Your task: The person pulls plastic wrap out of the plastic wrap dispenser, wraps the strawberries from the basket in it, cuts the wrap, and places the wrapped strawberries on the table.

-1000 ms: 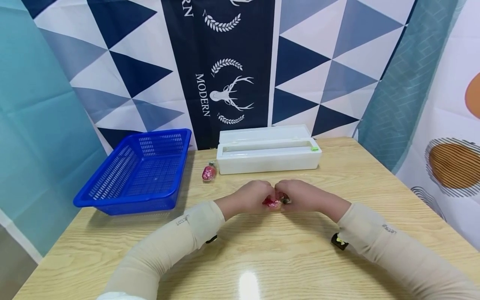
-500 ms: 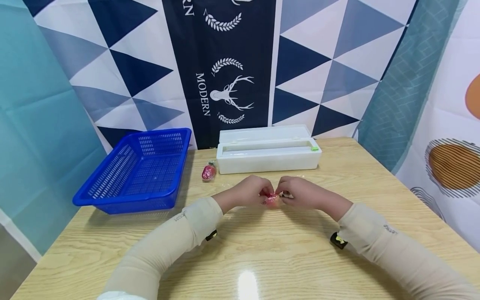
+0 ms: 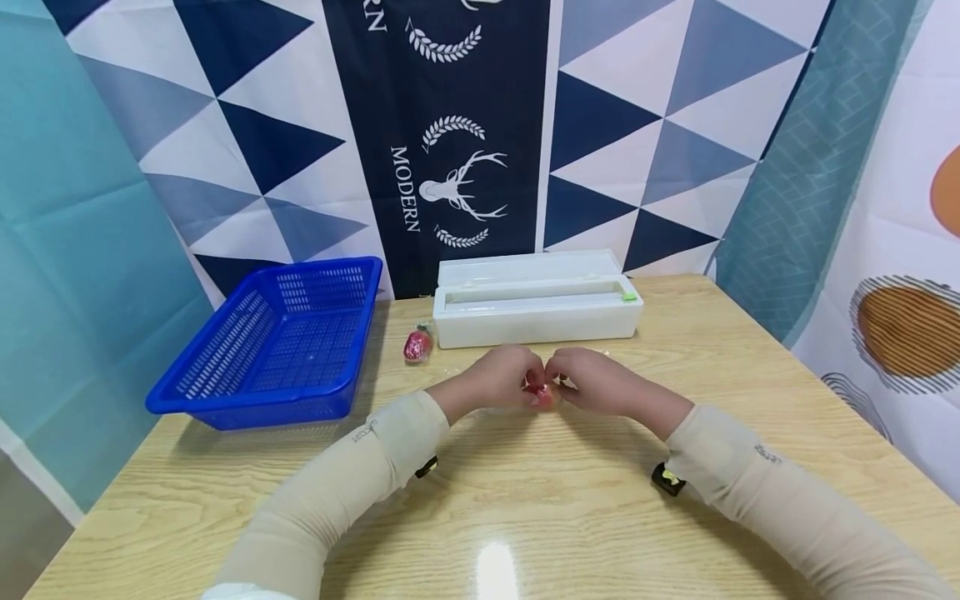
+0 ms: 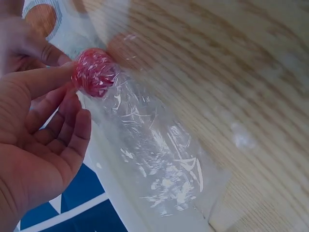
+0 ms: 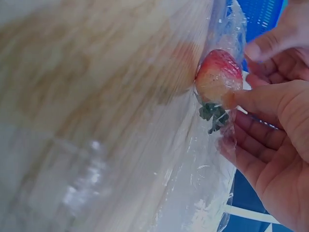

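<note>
A red strawberry (image 3: 543, 397), pale and leafy at one end, lies in clear cling film on the table, between both hands. My left hand (image 3: 501, 379) pinches its red end with thumb and forefinger. At the leafy end, my right hand (image 3: 600, 383) pinches the fruit through the film. Green leaves show beside the strawberry (image 5: 219, 77) in the right wrist view. From the fruit, a loose length of cling film (image 4: 159, 154) trails across the left wrist view. A second strawberry (image 3: 417, 345), wrapped in film, rests left of the white box.
A long white box (image 3: 536, 323) with its lid raised stands at the back, a small green piece (image 3: 628, 297) on its right end. To the left is a blue perforated basket (image 3: 270, 402). Patterned cloth hangs behind the wooden table (image 3: 420, 533).
Both hands have shifted slightly away from me, toward the white box, with the strawberry between them. Film spread beside the hands has come into sight. The second strawberry has stayed put.
</note>
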`<action>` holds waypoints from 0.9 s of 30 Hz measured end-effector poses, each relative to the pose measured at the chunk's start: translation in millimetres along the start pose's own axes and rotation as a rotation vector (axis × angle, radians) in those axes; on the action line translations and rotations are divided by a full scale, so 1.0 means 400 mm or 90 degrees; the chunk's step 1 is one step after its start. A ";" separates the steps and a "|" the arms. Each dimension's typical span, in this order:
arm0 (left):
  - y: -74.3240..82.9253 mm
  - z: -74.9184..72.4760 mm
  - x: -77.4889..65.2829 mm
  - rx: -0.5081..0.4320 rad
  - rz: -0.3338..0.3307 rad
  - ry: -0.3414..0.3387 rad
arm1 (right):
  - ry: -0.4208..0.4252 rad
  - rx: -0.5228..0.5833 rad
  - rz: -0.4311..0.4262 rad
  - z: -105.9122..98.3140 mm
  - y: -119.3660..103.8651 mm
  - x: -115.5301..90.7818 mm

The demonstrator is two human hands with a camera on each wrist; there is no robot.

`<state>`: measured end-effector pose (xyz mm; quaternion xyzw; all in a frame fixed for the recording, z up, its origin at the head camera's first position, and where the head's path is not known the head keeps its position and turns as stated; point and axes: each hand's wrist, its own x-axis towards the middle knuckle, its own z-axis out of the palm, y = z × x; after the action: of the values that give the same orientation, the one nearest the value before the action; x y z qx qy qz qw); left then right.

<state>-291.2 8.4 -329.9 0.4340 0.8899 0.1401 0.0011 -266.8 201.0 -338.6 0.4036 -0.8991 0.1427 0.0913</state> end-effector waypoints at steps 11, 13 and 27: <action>-0.008 0.010 0.009 0.059 0.014 -0.010 | -0.028 0.027 0.054 0.007 0.013 0.016; -0.011 0.015 0.012 0.068 0.012 -0.014 | -0.035 0.030 0.061 0.009 0.018 0.018; -0.039 0.010 0.013 -0.126 -0.026 -0.065 | -0.100 0.096 0.052 -0.010 0.032 0.009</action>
<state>-305.8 4.4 -337.1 0.4201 0.8793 0.2048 0.0922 -278.5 207.8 -336.2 0.3821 -0.9059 0.1818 -0.0160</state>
